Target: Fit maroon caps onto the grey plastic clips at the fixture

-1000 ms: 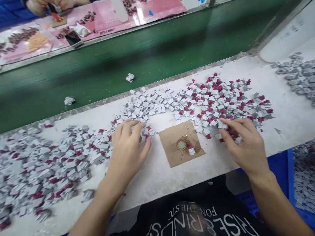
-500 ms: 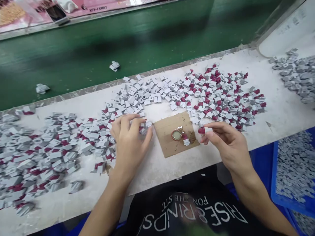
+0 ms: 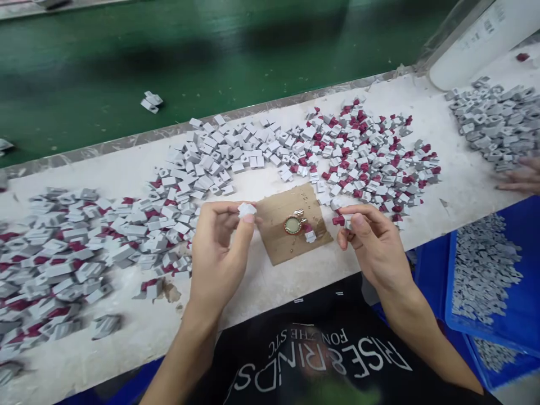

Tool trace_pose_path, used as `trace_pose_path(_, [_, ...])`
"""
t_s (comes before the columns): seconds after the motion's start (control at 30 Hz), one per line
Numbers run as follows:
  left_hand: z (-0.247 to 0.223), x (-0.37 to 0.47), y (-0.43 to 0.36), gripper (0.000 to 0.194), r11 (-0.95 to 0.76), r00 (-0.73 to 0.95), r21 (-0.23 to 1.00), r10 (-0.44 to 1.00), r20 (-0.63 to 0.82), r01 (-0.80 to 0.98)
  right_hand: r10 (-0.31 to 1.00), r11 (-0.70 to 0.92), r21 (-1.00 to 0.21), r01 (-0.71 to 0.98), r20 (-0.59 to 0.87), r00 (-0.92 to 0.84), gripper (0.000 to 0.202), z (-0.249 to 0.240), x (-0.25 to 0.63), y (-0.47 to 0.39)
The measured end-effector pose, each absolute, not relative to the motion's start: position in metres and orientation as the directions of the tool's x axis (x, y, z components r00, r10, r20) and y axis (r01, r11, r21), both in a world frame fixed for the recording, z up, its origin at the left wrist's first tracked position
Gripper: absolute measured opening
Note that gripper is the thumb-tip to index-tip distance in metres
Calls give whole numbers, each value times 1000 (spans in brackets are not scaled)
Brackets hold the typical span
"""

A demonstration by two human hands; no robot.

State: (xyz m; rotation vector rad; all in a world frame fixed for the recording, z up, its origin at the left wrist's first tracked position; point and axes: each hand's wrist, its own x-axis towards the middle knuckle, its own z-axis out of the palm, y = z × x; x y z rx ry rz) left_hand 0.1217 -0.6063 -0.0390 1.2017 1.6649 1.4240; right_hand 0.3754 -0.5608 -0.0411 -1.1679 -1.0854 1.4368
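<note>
My left hand pinches a small light grey piece between thumb and fingertips, left of the cardboard. Between the thumb and fingers of my right hand is a dark red and grey piece, at the cardboard's right edge. The brown cardboard square lies flat between both hands. On it rest a round rimmed object with a pale centre and a small red and white piece. Grey pieces and mixed red and grey pieces are heaped behind the hands.
More red and grey pieces cover the table's left side. Grey pieces are piled at the right, with another person's hand beside them. Blue trays of small parts stand low at the right. A green surface runs behind the table.
My left hand has drawn back from the grey pile and turned, with a light grey piece now visible in its pinch. My right hand keeps its piece. Another person's hand has appeared at the right.
</note>
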Motion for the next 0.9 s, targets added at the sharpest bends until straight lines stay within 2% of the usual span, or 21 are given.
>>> trace_pose_path(0.07, [-39,121,-605,17,54,-369,999,928,-53,-5,988,-146,-979,-141,-137,-75,28,-43,376,-562])
trace_pose_path(0.13, [-40,119,-605,25,134,-313,972,931,-190,-191,988,-154,-978,-140,-148,-51,29,-45,376,-563])
trace_pose_path(0.2, [-41,116,-605,29,196,-255,936,927,-274,-292,985,-171,-976,-137,-167,-40,29,-47,377,-563])
trace_pose_path(0.27, [-42,115,-606,26,212,-238,928,927,-290,-307,982,-187,-974,-129,-181,-55,27,-47,378,-563])
trace_pose_path(0.33, [-42,115,-608,20,179,-270,957,933,-239,-226,978,-202,-972,-119,-193,-83,20,-47,379,-563])
trace_pose_path(0.43, [-42,114,-613,13,112,-327,989,942,-74,100,976,-199,-975,-97,-188,-111,12,-46,382,-563])
trace_pose_path(0.5, [-42,113,-618,16,68,-311,913,948,66,402,980,-170,-984,-59,-163,-116,11,-47,385,-563])
trace_pose_path(0.6, [-44,111,-626,21,-5,-203,681,953,225,732,986,-123,-992,31,-125,-110,19,-49,388,-565])
trace_pose_path(0.73, [-50,108,-633,20,2,-138,460,955,261,888,987,-120,-989,84,-128,-99,22,-52,389,-567])
trace_pose_path(0.8, [-52,106,-634,20,22,-137,409,958,253,912,989,-106,-990,89,-114,-89,18,-53,388,-567])
trace_pose_path(0.9, [-54,103,-635,20,31,-143,394,955,258,918,994,-63,-991,120,-73,-78,16,-51,383,-565])
